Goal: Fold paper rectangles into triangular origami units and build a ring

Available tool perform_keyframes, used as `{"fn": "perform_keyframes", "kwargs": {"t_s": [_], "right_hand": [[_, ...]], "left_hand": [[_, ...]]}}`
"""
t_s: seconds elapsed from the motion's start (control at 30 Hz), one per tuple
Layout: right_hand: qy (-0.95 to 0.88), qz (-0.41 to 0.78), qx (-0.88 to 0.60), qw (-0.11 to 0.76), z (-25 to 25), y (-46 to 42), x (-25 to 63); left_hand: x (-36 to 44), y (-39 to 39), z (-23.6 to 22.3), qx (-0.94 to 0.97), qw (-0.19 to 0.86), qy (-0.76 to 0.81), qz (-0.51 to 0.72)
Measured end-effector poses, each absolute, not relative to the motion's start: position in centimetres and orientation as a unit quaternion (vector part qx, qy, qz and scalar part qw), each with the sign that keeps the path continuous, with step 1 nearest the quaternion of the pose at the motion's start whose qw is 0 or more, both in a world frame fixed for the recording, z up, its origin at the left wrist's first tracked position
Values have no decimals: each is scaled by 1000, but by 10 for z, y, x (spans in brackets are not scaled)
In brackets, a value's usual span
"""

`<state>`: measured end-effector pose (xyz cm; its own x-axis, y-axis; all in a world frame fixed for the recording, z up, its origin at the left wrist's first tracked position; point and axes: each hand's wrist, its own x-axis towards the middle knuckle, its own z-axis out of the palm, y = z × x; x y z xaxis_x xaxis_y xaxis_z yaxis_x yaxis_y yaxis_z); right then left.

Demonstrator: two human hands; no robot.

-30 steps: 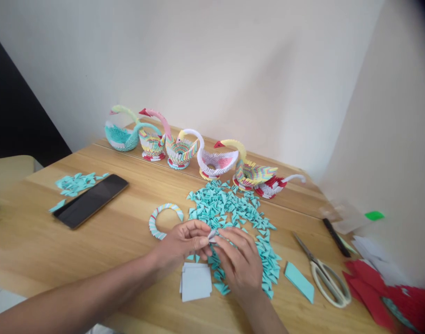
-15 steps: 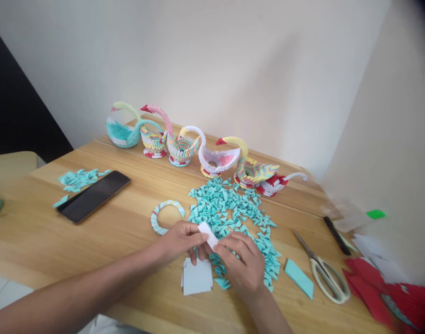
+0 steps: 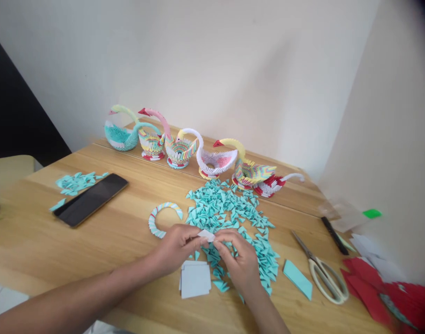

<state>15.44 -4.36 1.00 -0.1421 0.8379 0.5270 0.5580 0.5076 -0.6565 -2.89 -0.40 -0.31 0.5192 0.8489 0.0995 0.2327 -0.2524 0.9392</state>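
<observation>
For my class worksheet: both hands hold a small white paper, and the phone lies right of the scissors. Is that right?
Not quite: the phone lies left of the scissors, as the head view shows. The left hand and right hand do hold a small white paper.

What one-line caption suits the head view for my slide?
The left hand and right hand pinch a small white paper near scattered turquoise pieces, with paper swans lined up behind.
</observation>
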Motion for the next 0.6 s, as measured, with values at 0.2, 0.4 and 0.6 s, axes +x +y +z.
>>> {"fn": "perform_keyframes", "kwargs": {"t_s": [0.2,0.4,0.6], "right_hand": [[-671,254,-528,454,7,-45,153],[-644,285,-546,455,0,-46,154],[-634,325,-541,446,5,-46,154]], "left_hand": [[-28,-4,1,745,479,362,291],[-28,-5,1,748,477,367,280],[-27,-7,4,734,510,355,274]]}}
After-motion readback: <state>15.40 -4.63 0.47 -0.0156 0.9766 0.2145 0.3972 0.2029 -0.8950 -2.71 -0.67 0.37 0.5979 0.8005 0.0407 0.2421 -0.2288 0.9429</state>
